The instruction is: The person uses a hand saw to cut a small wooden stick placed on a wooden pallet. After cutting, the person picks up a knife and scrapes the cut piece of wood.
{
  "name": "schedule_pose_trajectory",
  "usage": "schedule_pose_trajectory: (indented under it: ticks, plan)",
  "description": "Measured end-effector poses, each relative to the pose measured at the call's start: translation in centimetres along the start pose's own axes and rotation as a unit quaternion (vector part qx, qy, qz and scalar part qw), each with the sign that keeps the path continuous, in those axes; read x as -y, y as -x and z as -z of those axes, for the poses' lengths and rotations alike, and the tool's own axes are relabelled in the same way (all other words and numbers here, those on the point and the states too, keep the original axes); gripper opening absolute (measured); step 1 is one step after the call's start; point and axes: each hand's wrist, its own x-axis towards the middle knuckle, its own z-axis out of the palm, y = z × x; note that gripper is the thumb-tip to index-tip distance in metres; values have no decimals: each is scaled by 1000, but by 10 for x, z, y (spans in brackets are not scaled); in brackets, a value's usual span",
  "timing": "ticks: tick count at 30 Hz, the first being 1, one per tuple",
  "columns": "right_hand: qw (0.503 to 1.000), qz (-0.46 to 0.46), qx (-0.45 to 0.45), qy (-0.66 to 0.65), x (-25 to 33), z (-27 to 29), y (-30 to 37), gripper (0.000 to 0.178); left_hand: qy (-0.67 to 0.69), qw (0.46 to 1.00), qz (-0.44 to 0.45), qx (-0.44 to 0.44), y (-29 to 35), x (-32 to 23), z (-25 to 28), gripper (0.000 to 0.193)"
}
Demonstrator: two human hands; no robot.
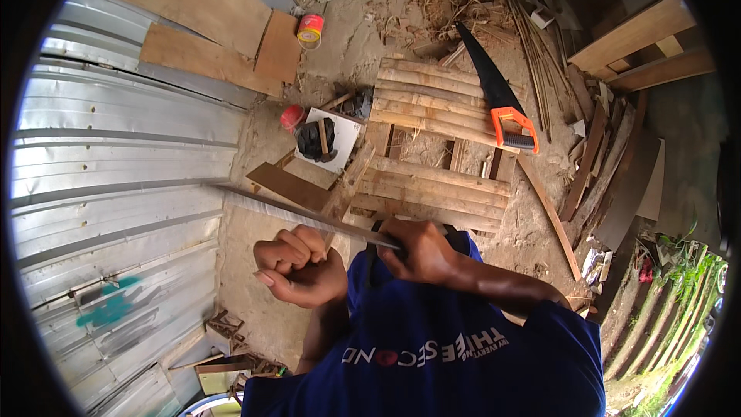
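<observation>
My right hand (423, 251) is closed around the handle end of a machete (309, 218), which it mostly covers. The long, thin grey blade points left and slightly away from me, its far end blurred. Just below the blade, my left hand (297, 266) is curled with its thumb apart at the lower left. Whether anything lies inside those curled fingers is hidden. Beyond both hands stands a low slatted bamboo bench (432, 185). On its far right part rests a handsaw (502, 96) with a black blade and an orange handle.
Left of the bench, a hammer (324, 139) and a black bag (310, 140) lie on a white board (343, 127), near a red container (292, 116). Farther off stands a paint bucket (310, 29). Corrugated metal sheeting (123, 154) walls the left; wood planks (594, 162) pile up right.
</observation>
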Motion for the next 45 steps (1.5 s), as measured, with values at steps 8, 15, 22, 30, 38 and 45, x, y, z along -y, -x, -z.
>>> schedule_pose_trajectory:
  ticks: [8,15,22,30,38,45]
  plan:
    - [995,88,36,-19,-30,-18,2,16,50,998,10,39,-4,-1,15,46]
    - [985,42,-64,153,-48,-23,3,22,22,999,4,28,1,-1,19,46]
    - [977,11,-11,211,-31,-19,-11,14,40,998,36,-26,-6,-2,27,46]
    - [997,-73,15,8,-32,-16,-6,25,69,997,22,30,-44,3,20,44]
    - [966,-248,-67,35,-51,10,4,44,-7,998,54,40,-87,11,-13,46]
    - [938,-252,-179,156,-94,23,10,39,-96,991,45,86,-82,17,-35,48]
